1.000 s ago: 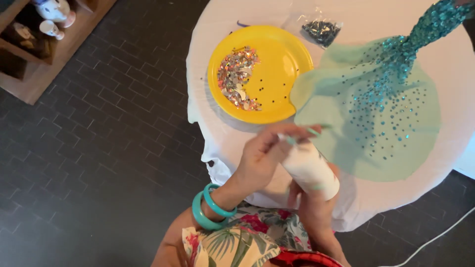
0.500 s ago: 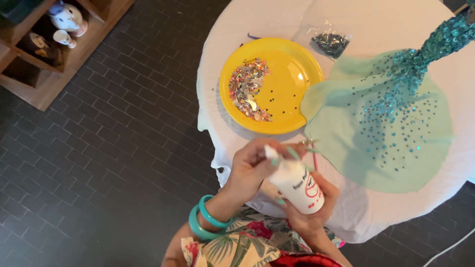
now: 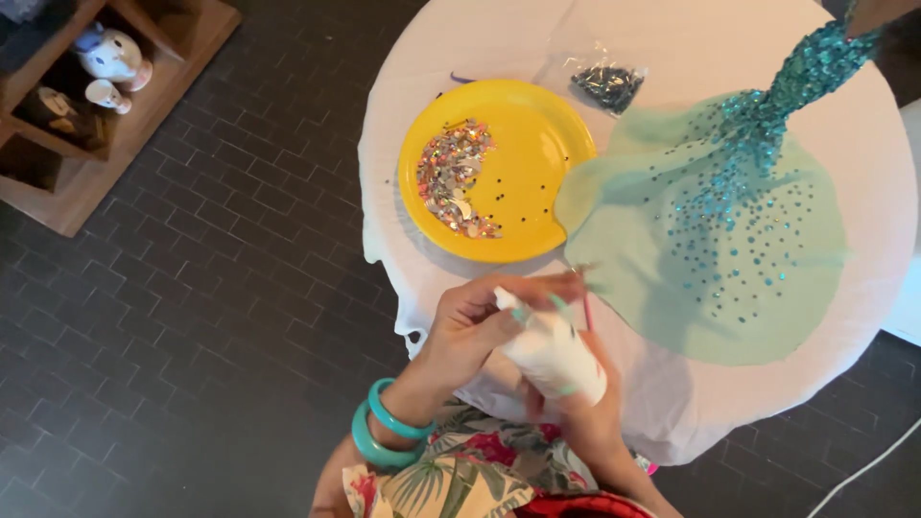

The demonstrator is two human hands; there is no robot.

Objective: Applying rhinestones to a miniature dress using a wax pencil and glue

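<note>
My right hand [image 3: 587, 411] grips the body of a white glue bottle [image 3: 549, 351], tilted with its tip toward the upper left. My left hand [image 3: 472, 328], with teal bangles at the wrist, pinches the bottle's tip and cap end. Both hands are at the near edge of a round table covered in white cloth [image 3: 662, 38]. A thin pink stick [image 3: 586, 309] pokes up behind the fingers. Just beyond lies pale green fabric [image 3: 691, 249] dotted with teal sequins, rising into a sequinned tail [image 3: 806, 72]. A yellow plate [image 3: 537, 144] holds a pile of mixed sequins [image 3: 457, 178].
A clear bag of dark sequins [image 3: 606, 84] lies beyond the plate. A wooden shelf [image 3: 144, 105] with small figurines stands at the upper left on the dark brick floor [image 3: 192, 336]. A white cable [image 3: 863, 470] runs across the floor at the lower right.
The view has shifted and the hands have moved slightly left. The bottle has turned so its tip points more to the upper left, with my left fingers now closed around the tip.
</note>
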